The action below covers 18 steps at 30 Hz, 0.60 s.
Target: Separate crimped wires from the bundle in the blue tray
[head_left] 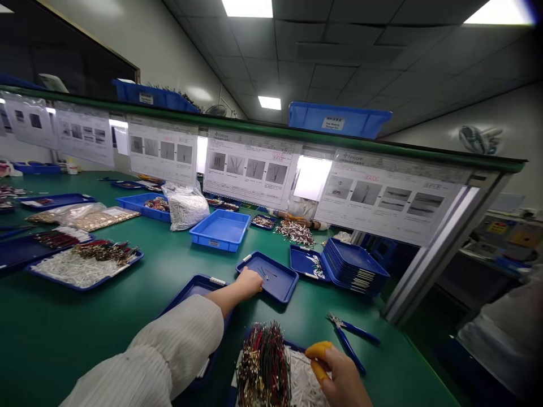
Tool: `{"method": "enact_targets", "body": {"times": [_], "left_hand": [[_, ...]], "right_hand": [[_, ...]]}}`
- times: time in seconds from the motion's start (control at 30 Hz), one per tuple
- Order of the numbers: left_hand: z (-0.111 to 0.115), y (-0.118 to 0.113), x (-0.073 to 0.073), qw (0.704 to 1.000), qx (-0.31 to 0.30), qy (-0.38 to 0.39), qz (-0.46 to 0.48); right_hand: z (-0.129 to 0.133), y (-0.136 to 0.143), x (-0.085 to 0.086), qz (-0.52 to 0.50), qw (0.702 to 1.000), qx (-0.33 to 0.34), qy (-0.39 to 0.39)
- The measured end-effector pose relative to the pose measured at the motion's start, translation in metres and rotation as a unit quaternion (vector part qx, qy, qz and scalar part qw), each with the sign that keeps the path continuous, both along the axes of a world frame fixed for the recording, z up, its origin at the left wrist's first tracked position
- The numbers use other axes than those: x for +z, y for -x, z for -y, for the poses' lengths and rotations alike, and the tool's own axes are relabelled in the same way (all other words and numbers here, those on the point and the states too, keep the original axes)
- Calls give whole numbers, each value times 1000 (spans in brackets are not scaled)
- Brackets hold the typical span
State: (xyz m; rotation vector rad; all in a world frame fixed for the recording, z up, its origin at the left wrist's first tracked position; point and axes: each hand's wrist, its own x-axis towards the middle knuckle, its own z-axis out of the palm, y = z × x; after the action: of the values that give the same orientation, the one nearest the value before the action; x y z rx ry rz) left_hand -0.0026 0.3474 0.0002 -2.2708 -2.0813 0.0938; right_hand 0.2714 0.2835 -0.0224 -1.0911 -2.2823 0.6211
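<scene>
We see our left hand (249, 282) over the near left edge of a shallow blue tray (280, 289), its fingers curled; their tips are hidden, so we cannot tell whether they grip anything. A few thin dark wires (266, 276) lie inside that tray, just beyond the hand. Our right hand (344, 374), with yellow covers on thumb and forefinger, holds those two fingertips parted above white pieces (302, 374) in a nearer tray (294, 345). Beside these pieces, to the left, lies a thick bundle of red, green and dark wires (266, 359) with metal ends. Just right of the right hand, blue-handled pliers (348, 339) rest with handles spread on the green table (407, 367). Under our left forearm we see another blue tray (193, 287), partly covered by the pale sleeve (182, 330). Farther out, a tray of small parts (307, 263) stands beside a stack of trays (355, 265), with a loose heap of pieces (296, 232) behind it. To the left we find a deeper blue bin (221, 227), a clear bag of white pieces (187, 207) and a tray (87, 287) of white pieces and wires. Printed sheets (252, 169) hang above the table's far side.
</scene>
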Motion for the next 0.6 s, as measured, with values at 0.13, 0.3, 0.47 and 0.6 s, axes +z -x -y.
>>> {"method": "enact_targets", "body": {"times": [0.13, 0.3, 0.47, 0.6], "left_hand": [[0, -4, -1, 1000, -2, 13, -11], [3, -4, 2, 999, 2, 28, -18], [7, -3, 5, 999, 27, 30, -11], [6, -9, 7, 999, 46, 10, 20]], "right_hand": [[-3, -6, 4, 39, 999, 27, 21], [0, -6, 9, 40, 998, 15, 45], [7, 0, 12, 22, 999, -15, 30], [10, 1, 18, 25, 999, -4, 48]]}}
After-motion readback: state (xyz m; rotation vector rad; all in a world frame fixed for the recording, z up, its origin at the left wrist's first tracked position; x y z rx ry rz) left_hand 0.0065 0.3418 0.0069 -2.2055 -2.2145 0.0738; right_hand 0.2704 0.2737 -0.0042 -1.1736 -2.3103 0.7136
